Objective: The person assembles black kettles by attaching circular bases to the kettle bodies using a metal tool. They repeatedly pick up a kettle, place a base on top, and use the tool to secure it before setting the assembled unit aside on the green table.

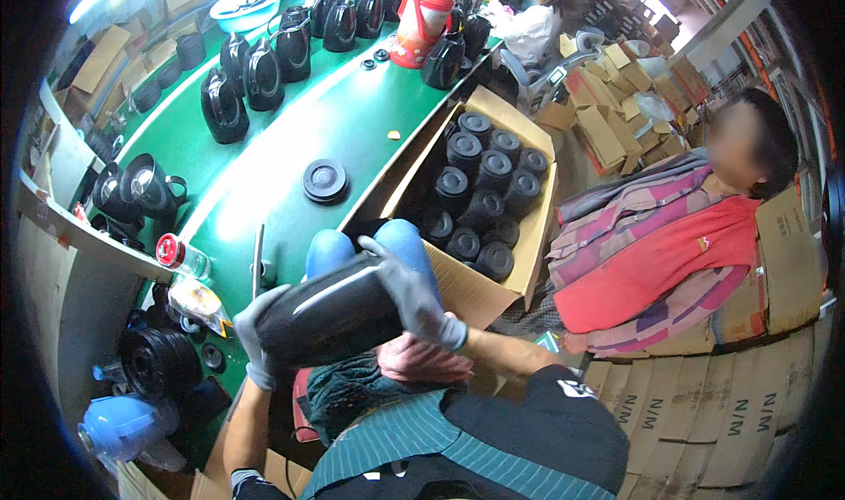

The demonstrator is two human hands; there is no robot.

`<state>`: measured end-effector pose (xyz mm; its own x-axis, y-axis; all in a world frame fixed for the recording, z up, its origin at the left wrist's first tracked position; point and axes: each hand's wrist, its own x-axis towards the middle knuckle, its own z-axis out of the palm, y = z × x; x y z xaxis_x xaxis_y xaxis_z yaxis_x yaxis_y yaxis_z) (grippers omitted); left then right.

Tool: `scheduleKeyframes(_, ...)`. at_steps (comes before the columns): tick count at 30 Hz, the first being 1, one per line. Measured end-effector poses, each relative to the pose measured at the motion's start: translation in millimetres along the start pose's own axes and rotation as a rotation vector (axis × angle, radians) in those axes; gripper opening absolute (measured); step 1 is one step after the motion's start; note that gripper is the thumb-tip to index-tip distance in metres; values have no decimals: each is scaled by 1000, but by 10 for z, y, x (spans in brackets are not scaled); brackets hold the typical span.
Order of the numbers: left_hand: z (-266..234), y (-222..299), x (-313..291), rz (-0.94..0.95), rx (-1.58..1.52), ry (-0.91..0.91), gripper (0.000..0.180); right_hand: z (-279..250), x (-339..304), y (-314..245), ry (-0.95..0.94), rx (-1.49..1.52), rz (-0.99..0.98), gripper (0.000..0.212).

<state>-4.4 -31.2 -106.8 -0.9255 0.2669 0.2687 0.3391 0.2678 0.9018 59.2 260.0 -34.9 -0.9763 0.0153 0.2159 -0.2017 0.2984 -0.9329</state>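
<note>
Across my lap lies a glossy black vacuum jug body (331, 317), tilted sideways and held between both hands. My left hand (253, 337), in a grey glove, closes round its left end. The grey-gloved right hand (412, 297) grips the other end from above, fingers over the rim. A pink cloth (421, 360) lies on my lap beside the jug body. Beyond it on the green table (290, 135) rests a round black lid (325, 180).
Several black jugs (263, 76) and a red-and-white flask (423, 25) stand on the table. At the right a cardboard box (528, 262) holds black cylindrical parts. A person in a red vest (669, 249) is close on my right. A clear jar (189, 258) lies at the left.
</note>
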Motion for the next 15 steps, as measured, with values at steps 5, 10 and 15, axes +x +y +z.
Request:
scheduleKeyframes(5,230,-331,-103,86,-29,12,36,-157,55,-290,-61,-52,-231,61)
scheduleKeyframes(10,-63,416,91,285,276,150,40,-147,174,86,-51,182,-122,50)
scheduleKeyframes(15,-311,744,301,770,546,-158,29,-263,265,368,-365,345,468,49)
